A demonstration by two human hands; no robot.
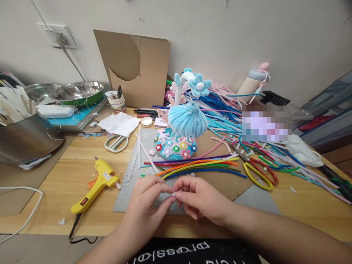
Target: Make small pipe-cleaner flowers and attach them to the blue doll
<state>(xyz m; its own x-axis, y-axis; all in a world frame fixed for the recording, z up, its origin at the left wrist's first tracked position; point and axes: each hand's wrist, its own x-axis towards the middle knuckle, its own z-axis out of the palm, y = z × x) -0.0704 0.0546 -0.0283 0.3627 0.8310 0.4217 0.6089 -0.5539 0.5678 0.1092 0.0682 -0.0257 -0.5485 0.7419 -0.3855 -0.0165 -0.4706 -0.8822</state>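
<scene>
Both hands meet over the front of the grey cutting mat (121,200). My left hand (148,200) pinches a small white fuzzy piece (173,194) between thumb and forefinger. From the other side my right hand (196,194) pinches the same piece; most of it is hidden by fingertips. Just beyond the hands lie several coloured pipe cleaners (203,167). Behind them stands a lamp-like pipe cleaner model with a pleated blue shade (188,121), a blue flower (200,85) on top and a round base (176,146) covered in small flowers.
A yellow glue gun (103,176) lies at left, with green-handled scissors (116,143) behind it. Red-and-yellow-handled scissors (258,176) rest at right. Glue sticks (139,146) lie on the mat. Many loose pipe cleaners (220,106) and a cardboard sheet (154,73) are at the back.
</scene>
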